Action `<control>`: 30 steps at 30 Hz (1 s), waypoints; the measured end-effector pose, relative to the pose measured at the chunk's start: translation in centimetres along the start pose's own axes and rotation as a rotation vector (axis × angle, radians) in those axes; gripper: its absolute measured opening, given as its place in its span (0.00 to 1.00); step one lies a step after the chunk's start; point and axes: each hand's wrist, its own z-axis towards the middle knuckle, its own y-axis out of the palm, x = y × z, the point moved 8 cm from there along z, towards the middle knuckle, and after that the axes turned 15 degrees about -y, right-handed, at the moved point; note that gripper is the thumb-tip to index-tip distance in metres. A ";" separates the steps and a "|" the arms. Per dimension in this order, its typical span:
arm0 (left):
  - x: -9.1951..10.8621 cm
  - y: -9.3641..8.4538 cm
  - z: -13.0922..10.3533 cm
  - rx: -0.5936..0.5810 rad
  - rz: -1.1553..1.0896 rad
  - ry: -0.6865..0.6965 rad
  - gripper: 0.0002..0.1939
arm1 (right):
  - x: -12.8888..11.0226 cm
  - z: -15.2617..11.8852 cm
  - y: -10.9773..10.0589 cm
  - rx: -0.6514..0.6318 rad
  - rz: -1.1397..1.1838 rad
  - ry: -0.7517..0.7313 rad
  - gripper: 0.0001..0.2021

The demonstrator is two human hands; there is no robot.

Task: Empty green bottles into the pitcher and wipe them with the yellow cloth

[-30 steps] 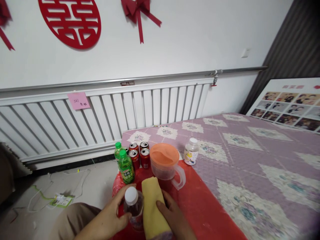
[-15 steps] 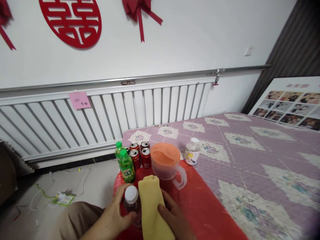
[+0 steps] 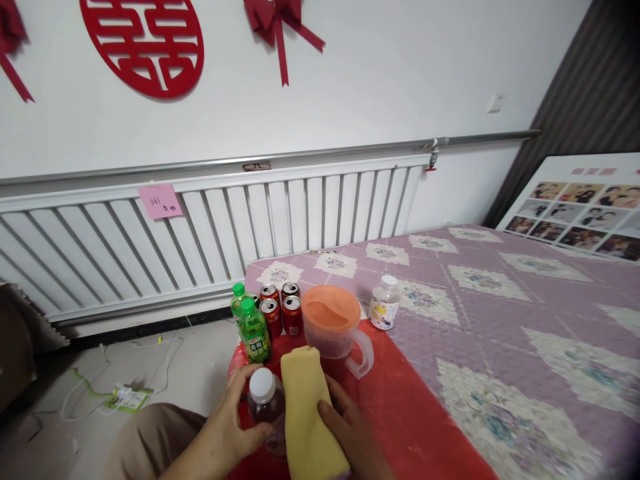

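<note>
While my left hand [image 3: 235, 420]'s wrapped around the white-capped clear bottle [image 3: 267, 410], my right [image 3: 345, 427]'s gripping a folded yellow cloth [image 3: 310, 417] right beside it, over the red cover [image 3: 410, 427]; open red stretches off to the right.

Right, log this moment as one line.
left hand: around white-capped bottle | right hand: on yellow cloth | orange-lidded jug: behind cloth

Jug [image 3: 329, 333] behind towel [image 3: 313, 417] — cans [image 3: 292, 315] to its left, on tablecloth [image 3: 415, 427]
</note>
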 end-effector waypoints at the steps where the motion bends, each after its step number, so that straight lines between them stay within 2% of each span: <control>1: 0.3 -0.1 -0.1 0.027 0.028 -0.004 0.36 | -0.2 -0.1 0.4 -0.021 0.020 -0.007 0.31; 4: 1.2 -0.5 -0.4 0.061 0.082 0.001 0.33 | -0.4 -0.2 0.8 -0.042 0.015 -0.002 0.31; 11: 1.4 -0.3 -0.3 -0.065 0.069 -0.011 0.34 | 1.1 0.4 -1.0 0.024 -0.128 0.065 0.31; 14: 1.4 -0.1 -0.4 -0.118 0.066 -0.011 0.35 | 1.2 0.5 -1.3 0.048 -0.106 0.067 0.30; 18: 1.3 0.4 -0.4 -0.170 0.050 0.000 0.37 | 0.1 0.4 -0.6 0.059 0.010 0.053 0.34; 23: 1.0 0.9 -0.4 -0.220 0.013 0.011 0.38 | -0.9 0.3 0.8 -0.055 0.028 -0.003 0.32; 30: 0.9 0.6 -0.3 -0.210 -0.013 -0.039 0.37 | 0.7 0.8 -1.4 0.042 -0.178 0.043 0.30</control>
